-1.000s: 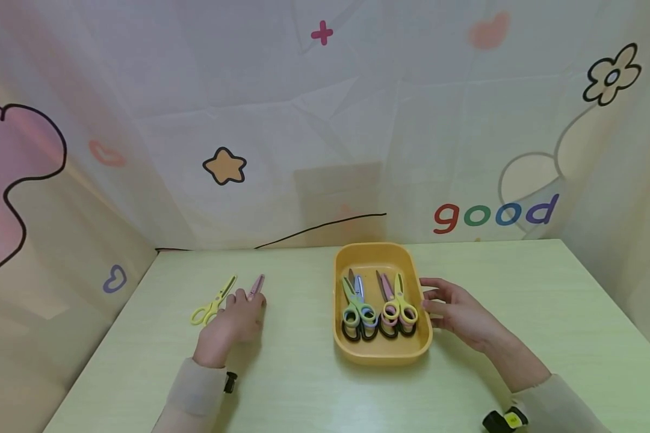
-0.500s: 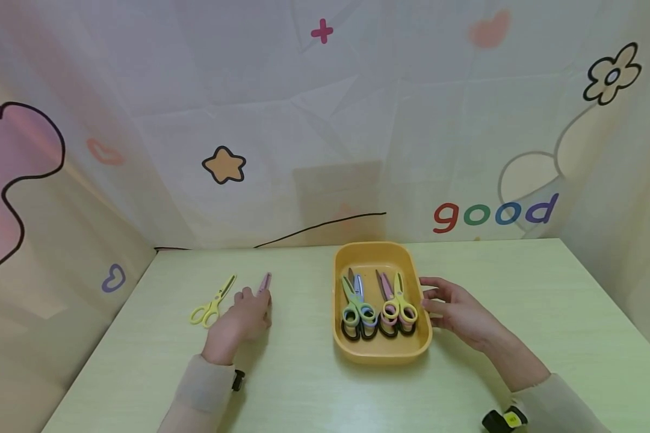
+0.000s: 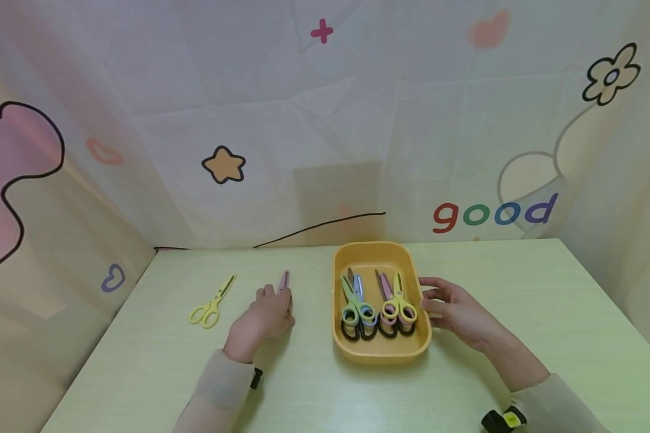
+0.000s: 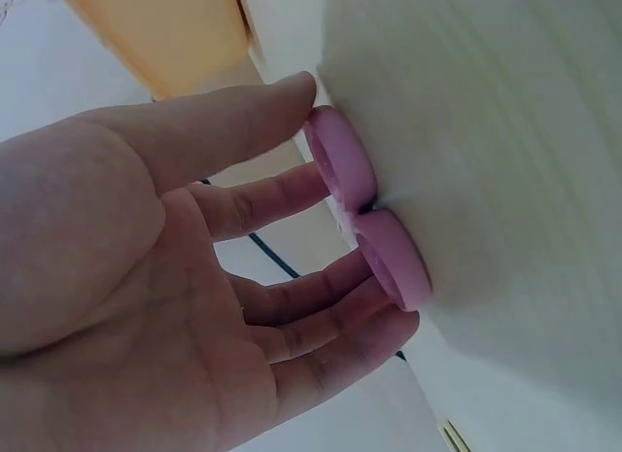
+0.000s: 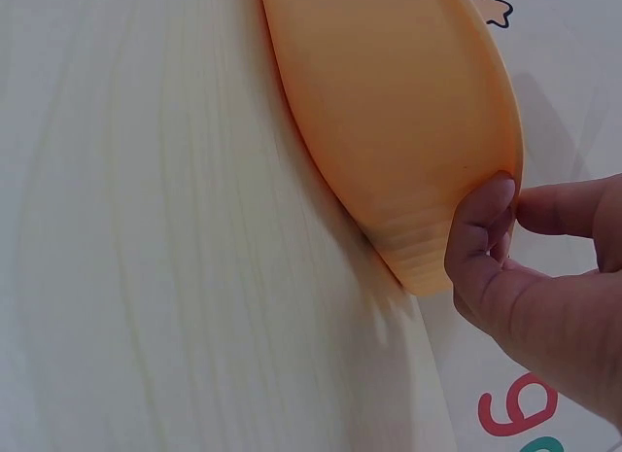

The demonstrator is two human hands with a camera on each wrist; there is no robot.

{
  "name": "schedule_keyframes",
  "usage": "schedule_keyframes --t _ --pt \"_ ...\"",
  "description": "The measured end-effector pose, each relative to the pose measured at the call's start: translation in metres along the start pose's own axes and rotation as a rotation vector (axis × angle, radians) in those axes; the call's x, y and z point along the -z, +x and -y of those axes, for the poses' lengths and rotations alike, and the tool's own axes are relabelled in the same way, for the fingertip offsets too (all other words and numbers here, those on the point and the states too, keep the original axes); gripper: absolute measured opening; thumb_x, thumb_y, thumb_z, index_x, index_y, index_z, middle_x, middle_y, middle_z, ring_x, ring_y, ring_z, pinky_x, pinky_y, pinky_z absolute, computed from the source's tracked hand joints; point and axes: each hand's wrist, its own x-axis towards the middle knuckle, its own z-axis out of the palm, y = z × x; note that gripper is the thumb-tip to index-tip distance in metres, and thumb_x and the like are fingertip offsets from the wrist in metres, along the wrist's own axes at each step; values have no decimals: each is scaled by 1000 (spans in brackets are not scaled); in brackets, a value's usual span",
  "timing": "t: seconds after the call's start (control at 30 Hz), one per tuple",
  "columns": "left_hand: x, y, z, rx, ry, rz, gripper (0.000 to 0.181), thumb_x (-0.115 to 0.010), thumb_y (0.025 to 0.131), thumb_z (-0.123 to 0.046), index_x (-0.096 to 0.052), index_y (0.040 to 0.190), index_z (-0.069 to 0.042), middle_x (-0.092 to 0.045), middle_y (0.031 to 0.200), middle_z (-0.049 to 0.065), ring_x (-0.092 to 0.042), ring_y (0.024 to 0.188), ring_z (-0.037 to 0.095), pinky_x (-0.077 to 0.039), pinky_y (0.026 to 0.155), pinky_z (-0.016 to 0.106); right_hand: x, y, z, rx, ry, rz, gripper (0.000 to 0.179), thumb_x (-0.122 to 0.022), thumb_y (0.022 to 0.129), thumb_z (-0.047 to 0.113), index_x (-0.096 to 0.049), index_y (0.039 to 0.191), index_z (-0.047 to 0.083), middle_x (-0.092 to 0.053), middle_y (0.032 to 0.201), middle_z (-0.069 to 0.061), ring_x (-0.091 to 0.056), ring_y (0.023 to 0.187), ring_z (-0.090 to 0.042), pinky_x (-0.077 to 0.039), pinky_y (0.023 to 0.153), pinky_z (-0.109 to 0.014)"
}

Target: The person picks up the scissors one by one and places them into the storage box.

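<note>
My left hand (image 3: 263, 319) grips pink scissors (image 3: 284, 280) on the table, left of the yellow tray (image 3: 381, 356). The left wrist view shows thumb and fingers around the two pink handle loops (image 4: 338, 156), close over the tabletop; in the head view the blades point away from me. Yellow scissors (image 3: 211, 307) lie farther left. Beside the tray's right wall is my right hand (image 3: 460, 313), its fingers loosely bent and fingertips touching the side. The right wrist view shows this hand (image 5: 544, 301) at the tray's outer wall (image 5: 389, 112).
Inside the tray lie several scissors, among them green scissors (image 3: 352, 297), blue scissors (image 3: 359, 285) and yellow scissors (image 3: 398, 294), over black-handled ones. Behind the pale table (image 3: 314, 391) hangs a printed curtain (image 3: 271, 132), with more curtain at both sides.
My left hand has moved right toward the tray, taking the pink scissors along and away from the yellow scissors. The right hand and the tray stay in place.
</note>
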Motion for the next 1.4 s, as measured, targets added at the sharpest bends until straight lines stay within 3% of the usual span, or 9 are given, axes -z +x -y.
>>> schedule_keyframes --t 0.27,0.4,0.57,0.87,1.07,1.4 --pt "-2 -6 -6 -23 4 40 28 -75 95 -13 -48 97 -6 -42 101 20 -42 99 37 -51 76 47 0 -1 0 1 2 -2 60 -53 106 6 -24 158 -4 -42 134 -25 -56 111 -30 -57 91 -35" --pt "-4 -11 -3 -51 16 33 30 -73 97 -14 -49 111 -4 -40 102 20 -40 98 35 -51 74 46 0 -1 0 -4 2 -5 60 -53 106 6 -24 158 -4 -42 135 -25 -56 112 -31 -57 91 -34" --pt "-6 -12 0 -58 14 28 37 -71 99 -16 -49 126 -3 -43 109 24 -42 104 39 -50 82 52 0 -1 0 -11 3 -7 60 -53 106 6 -25 158 -3 -42 135 -25 -56 112 -30 -57 91 -34" --pt "-11 -9 4 -93 64 -52 23 -68 100 -13 -47 106 -4 -43 99 22 -43 93 37 -51 72 49 0 -1 1 -10 5 -8 60 -54 106 6 -25 157 -3 -43 134 -25 -56 111 -30 -57 91 -34" --pt "-11 -6 4 -78 42 -31 21 -68 100 -10 -47 103 -5 -42 96 19 -42 89 33 -50 70 44 -1 -1 1 -10 4 -7 60 -53 106 6 -25 158 -3 -42 135 -26 -56 112 -30 -56 93 -36" --pt "-14 0 3 -53 36 -40 9 -57 99 -5 -51 100 0 -43 99 23 -43 94 38 -49 77 53 -1 -2 1 -12 -1 -9 60 -53 106 6 -24 158 -3 -42 136 -26 -57 113 -30 -56 93 -37"
